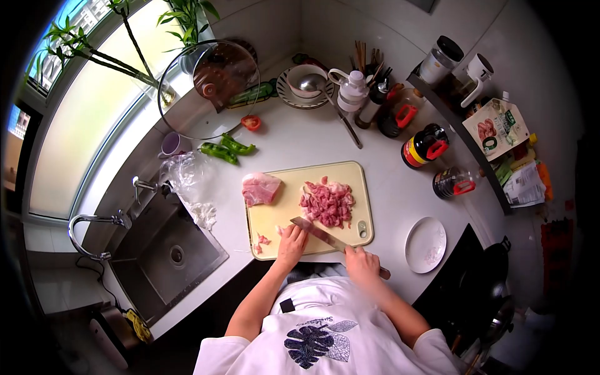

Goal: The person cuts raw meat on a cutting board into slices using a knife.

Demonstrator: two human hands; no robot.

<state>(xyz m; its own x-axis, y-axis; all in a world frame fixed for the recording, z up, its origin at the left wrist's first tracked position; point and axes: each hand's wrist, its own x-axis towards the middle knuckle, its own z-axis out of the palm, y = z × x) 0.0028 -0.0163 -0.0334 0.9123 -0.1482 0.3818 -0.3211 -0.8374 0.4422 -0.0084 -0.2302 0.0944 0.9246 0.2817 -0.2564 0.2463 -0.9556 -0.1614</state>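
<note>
My right hand (362, 262) is wrapped round the handle of a kitchen knife (322, 235). The blade slants up and left over a cream cutting board (300, 175). Beside the blade's tip, my left hand (292, 244) rests on the board with its fingers bunched together; what lies under them is hidden. A small pale scrap of meat (279, 230) shows at the left fingertips. Beyond the blade is a heap of cut raw meat (327, 203). At the board's upper left sits a larger chunk of meat (260, 189), and a few small bits (261, 240) lie lower left.
Left are a sink (177, 255) and a clear plastic bag (187, 175). Green peppers (228, 149), a cut tomato (251, 122) and a glass lid (209, 134) stand behind. A white plate (425, 245) is right, with sauce bottles (420, 150) farther back.
</note>
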